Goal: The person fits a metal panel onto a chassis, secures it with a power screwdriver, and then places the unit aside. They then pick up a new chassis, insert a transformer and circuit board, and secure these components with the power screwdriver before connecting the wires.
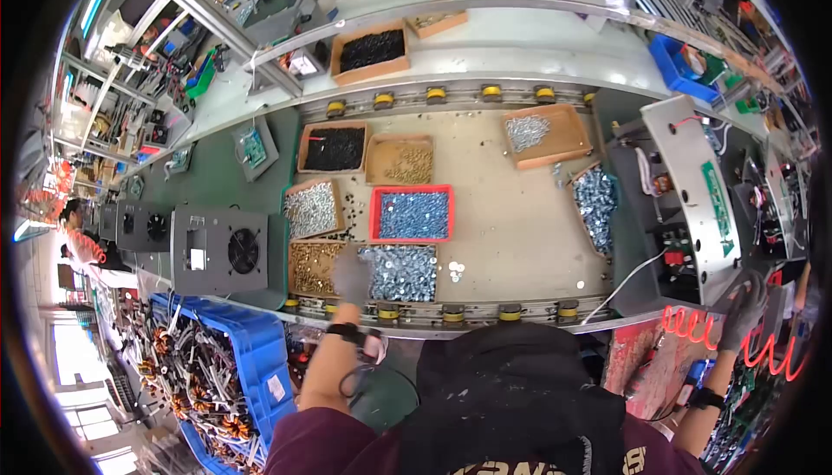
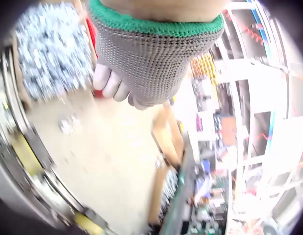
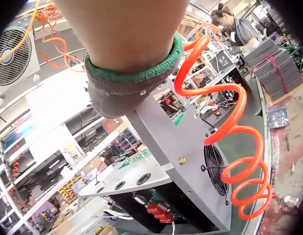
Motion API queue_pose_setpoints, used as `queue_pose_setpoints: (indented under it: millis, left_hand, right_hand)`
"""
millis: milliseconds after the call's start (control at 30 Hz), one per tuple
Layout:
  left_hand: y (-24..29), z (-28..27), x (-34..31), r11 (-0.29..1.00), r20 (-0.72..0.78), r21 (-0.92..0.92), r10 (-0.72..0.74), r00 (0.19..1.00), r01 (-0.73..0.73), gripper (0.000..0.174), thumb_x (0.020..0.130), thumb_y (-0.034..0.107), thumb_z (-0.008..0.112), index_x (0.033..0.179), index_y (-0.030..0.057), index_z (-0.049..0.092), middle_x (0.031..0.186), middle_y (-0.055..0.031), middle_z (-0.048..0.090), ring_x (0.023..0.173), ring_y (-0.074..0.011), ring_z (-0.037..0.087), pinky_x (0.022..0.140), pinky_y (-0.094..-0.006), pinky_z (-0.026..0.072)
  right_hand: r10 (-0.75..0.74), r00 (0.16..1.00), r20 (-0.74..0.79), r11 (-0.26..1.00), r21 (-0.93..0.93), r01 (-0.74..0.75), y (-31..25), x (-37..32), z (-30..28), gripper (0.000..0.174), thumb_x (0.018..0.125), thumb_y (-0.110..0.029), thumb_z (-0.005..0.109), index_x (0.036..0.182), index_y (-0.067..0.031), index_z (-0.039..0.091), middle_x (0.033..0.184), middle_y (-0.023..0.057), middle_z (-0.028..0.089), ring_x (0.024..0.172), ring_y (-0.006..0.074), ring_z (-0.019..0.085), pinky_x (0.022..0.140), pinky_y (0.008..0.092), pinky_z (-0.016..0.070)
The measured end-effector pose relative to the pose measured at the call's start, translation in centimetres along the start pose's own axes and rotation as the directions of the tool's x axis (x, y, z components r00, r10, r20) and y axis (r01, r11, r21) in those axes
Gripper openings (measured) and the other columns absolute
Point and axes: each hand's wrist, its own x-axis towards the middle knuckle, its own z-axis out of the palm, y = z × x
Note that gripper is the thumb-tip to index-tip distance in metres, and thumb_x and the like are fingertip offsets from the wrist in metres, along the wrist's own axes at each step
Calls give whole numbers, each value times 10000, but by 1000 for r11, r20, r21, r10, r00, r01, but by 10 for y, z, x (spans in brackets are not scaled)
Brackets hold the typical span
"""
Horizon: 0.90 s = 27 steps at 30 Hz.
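No word readable for certain. Head view: pale block lettering on wearer's clothing, cut by bottom edge; white label on blue crate, print too small to read. Wrist views: none legible

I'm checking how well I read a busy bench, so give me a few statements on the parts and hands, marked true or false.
1. The left hand wears a glove. True.
2. The red tray holds black parts. False: its parts look bluish.
3. The right hand is next to a grey housing. True.
4. The coiled hose by the right hand is blue. False: the hose is orange-red.
5. The blue crate holds wired parts. True.
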Motion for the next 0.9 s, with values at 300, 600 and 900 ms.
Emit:
queue_pose_setpoints:
  millis: [300, 600, 900]
  left_hand:
    - [-209, -71, 40, 789, 138, 254, -602, 786, 560, 450, 793, 356, 529, 1044, 1, 642, 1077, -285, 619, 1021, -436, 590, 902, -490, 456]
    - [-145, -78, 35, 692, 8, 250, -701, 714, 677, 505, 778, 347, 516, 1151, 20, 613, 1178, -297, 557, 1081, -424, 546, 931, -454, 434]
    - [-79, -71, -2, 801, 114, 204, -591, 799, 563, 504, 762, 382, 624, 1126, 33, 626, 1139, -212, 617, 1080, -372, 563, 985, -476, 377]
  right_hand:
    - [-132, 987, -94, 990, -54, 128, -99, 50, -13, 377, 844, -85, 614, 1212, -42, 544, 1200, 158, 564, 1122, 316, 533, 980, 389, 405]
    - [-347, 856, 382, 826, 557, 87, -302, 76, 115, 258, 779, -111, 647, 1035, -111, 616, 1040, 134, 598, 972, 349, 573, 830, 433, 473]
    - [-462, 573, 677, 825, 91, 558, -413, 79, 287, 164, 832, -165, 529, 920, -107, 654, 929, 83, 650, 901, 248, 633, 787, 466, 496]
